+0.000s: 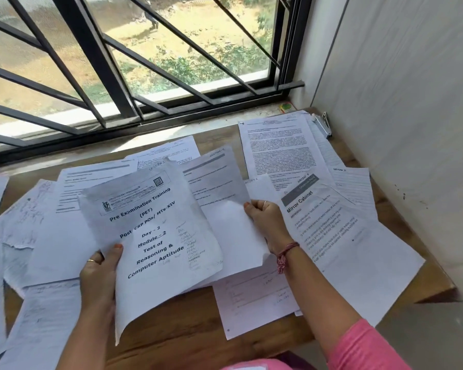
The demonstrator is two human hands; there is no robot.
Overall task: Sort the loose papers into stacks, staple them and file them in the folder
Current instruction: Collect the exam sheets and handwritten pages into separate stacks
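Observation:
Loose printed sheets cover the wooden table (187,327). My left hand (98,279) grips the lower left edge of a crumpled sheet headed "Pre Examination Training" (155,231), lifted off the pile. My right hand (267,222) pinches the right edge of a second sheet (222,198) that lies behind the first and bends upward. A "Mirror Cabinet" sheet (340,247) lies flat to the right of my right hand. A dense text page (278,148) rests at the back right. A silver stapler (321,124) sits in the far right corner. No folder is visible.
A barred window (134,62) and its sill run along the table's far side. A white wall (412,129) closes the right side. A small green and yellow object (286,107) sits on the sill. More handwritten sheets (38,231) spread over the left part.

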